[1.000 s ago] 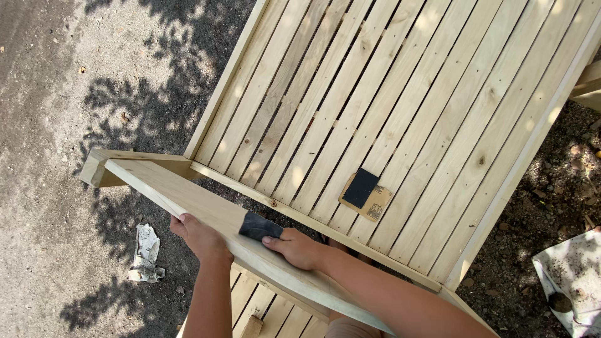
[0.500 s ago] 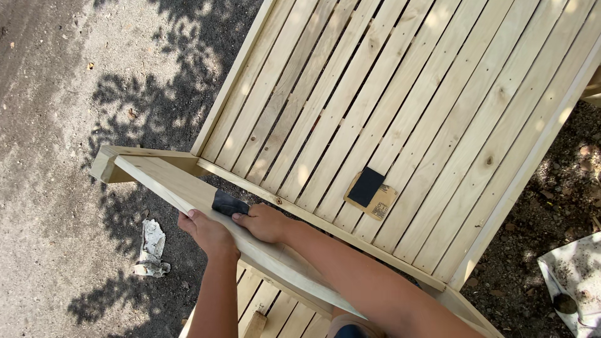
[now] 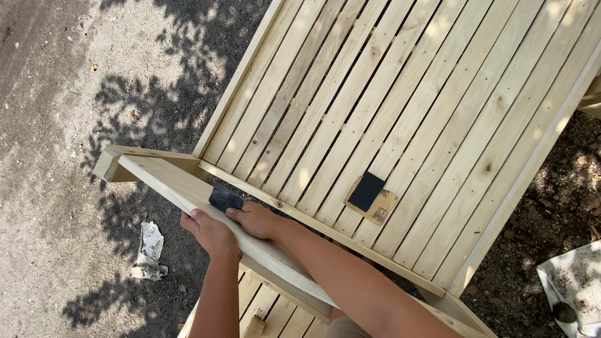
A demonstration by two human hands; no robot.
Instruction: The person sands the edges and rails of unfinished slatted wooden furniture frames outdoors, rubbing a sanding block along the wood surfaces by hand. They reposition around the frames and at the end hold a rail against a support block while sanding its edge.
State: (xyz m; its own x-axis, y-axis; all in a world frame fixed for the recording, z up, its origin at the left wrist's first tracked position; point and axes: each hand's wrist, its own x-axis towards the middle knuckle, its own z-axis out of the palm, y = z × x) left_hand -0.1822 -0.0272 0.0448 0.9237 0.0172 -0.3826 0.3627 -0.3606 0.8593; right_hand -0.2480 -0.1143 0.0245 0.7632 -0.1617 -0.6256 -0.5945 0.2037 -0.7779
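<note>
Sandpaper [image 3: 224, 199] farther up leftward-slanting armrest [image 3: 188, 188]

**Hidden and cut off**

The dark sanding pad [image 3: 224, 199] lies partly under the right hand [image 3: 255, 220] — its near edge is covered. The left hand [image 3: 210, 235] wraps the pale wooden armrest plank [image 3: 169, 181], its fingertips out of sight. The slatted pale wooden bench [image 3: 407, 125] runs past the top edge — the white sheet [image 3: 573, 285] is cropped at right.
</note>
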